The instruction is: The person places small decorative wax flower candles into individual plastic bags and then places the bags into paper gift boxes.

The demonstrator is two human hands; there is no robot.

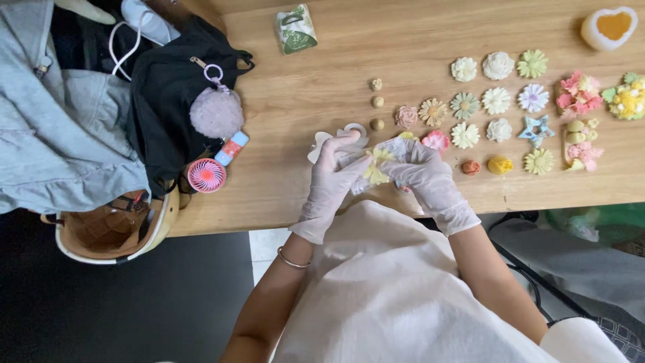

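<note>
A: Both gloved hands met over the near edge of the desk. Left hand and right hand each had a grip closed on a pale yellow flower piece, pinched between the fingertips above a small clear sheet.

B: Risk noted?

A: The piece looked soft (judging by its thin petals). Too hard a pinch could have flattened or torn a petal. It also sat close to the desk's edge; a slip might have dropped it into the lap.

B: Neighbours?

A: A pink flower lay just beside the right hand, and three small dough balls stood near. A stray wrist could have smudged either.
</note>
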